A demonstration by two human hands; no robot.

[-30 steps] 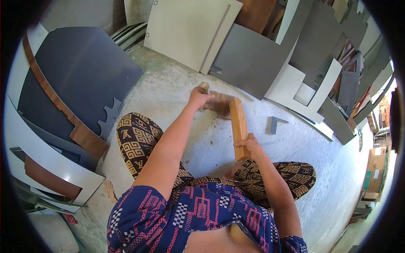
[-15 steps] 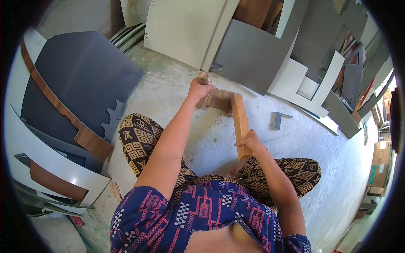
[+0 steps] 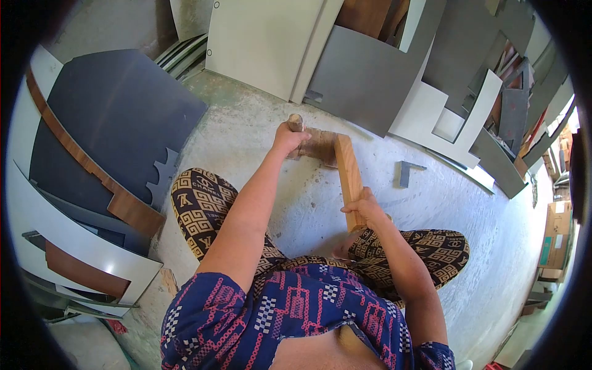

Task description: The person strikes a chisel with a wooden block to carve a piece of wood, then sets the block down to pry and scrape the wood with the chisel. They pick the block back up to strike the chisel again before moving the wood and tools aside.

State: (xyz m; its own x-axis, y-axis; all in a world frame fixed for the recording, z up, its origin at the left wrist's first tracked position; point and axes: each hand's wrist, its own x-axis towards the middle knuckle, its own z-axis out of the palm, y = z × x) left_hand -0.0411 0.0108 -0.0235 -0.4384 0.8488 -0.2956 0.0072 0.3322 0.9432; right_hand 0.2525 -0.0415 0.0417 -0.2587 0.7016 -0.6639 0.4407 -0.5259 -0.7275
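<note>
My left hand point(image 3: 287, 139) is closed around a round-ended wooden handle point(image 3: 296, 119), whose pale tip sticks up above the fist. Just right of that fist, a worn brown block-like piece point(image 3: 320, 147) sits low over the floor, partly hidden by the hand. How the handle joins it, I cannot tell. A light-coloured wooden beam point(image 3: 349, 172) slants from the brown piece's right side back toward my right knee. Its far end meets the brown piece in this view. My right hand point(image 3: 366, 208) grips the beam near its closer end, thumb across the top face.
My crossed legs point(image 3: 206, 206) flank the work. A small grey L-shaped offcut point(image 3: 406, 174) lies on the concrete floor point(image 3: 456, 203) to the right. Large dark panels point(image 3: 117, 117) lean at left, and grey boards point(image 3: 364, 77) stand ahead. Cardboard boxes point(image 3: 555, 237) are stacked far right.
My left hand and the wooden handle have come slightly lower and closer to my body. The right hand and the beam have barely moved. The view has shifted a little.
</note>
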